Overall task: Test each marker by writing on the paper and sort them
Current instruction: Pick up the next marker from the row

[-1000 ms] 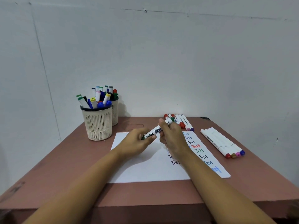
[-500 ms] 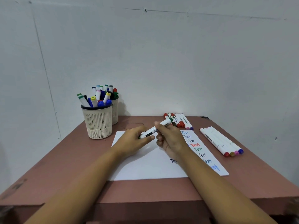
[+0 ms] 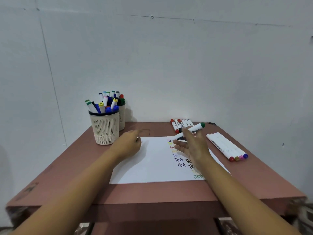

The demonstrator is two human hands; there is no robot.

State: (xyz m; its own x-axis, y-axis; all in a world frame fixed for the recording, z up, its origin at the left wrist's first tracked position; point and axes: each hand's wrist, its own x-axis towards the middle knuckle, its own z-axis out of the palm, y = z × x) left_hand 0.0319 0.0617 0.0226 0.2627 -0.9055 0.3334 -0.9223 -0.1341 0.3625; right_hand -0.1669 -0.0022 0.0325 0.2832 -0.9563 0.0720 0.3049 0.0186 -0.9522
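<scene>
Thumb and forefinger of the right hand [image 3: 194, 146] pinch a white marker [image 3: 188, 132], its green cap [image 3: 202, 125] pointing away and up, while the other fingers [image 3: 180, 146] spread loose beneath it. A second ago both hands shared this marker; now the left hand [image 3: 128, 145] has let go and drifted off to the left, fingers loosely curled round nothing. Under the right fingers lies the paper [image 3: 152, 163] with its columns of "Test" words. Just beyond them sits one row of markers [image 3: 177, 125], and to their right a second row [image 3: 225, 147]. Past the left hand stands the cup [image 3: 105, 128] of untested ones. This marker looks finished with and bound for a row, and the free hand is probably going for the next.
</scene>
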